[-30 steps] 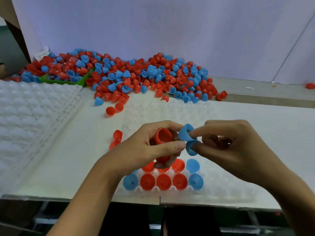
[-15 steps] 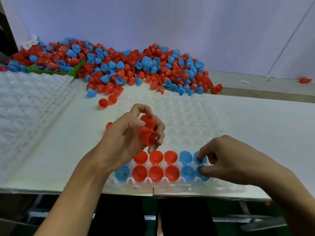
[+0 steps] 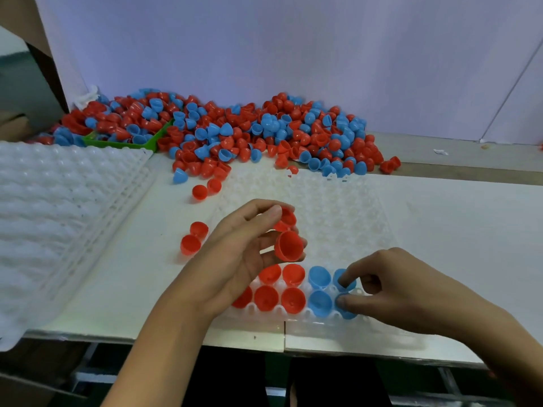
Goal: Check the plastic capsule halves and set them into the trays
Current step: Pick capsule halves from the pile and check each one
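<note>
At the near edge of the white worktop (image 3: 458, 230), a clear plastic dimpled tray (image 3: 346, 227) lies with its front rim almost flush with that edge. Its two nearest rows hold red plastic capsule halves (image 3: 266, 298) on the left and blue plastic capsule halves (image 3: 319, 302) on the right, all open side up.

The right hand (image 3: 390, 289) is curled low over the tray's blue end, its fingertips (image 3: 342, 301) pressing on the last blue halves in both rows; it pinches nothing clear of the tray.

The left hand (image 3: 235, 254) floats just above the filled red rows, fingers partly closed around two red halves: one red cup-shaped half (image 3: 288, 245) with its mouth towards the camera, and a second red half (image 3: 286, 219) pinched above it between thumb and forefinger.

Just left of that hand, two loose red halves (image 3: 192, 239) sit on bare worktop. Beyond the hands the rest of the tray's pockets stand unfilled, and the worktop to the right is open.

Far left, a stack of white dimpled trays (image 3: 58, 207) overhangs the near edge. At the back, a heap of red and blue capsule halves (image 3: 264, 136) spills against the pale wall (image 3: 293, 48), partly burying a green plastic bin (image 3: 129, 143).
</note>
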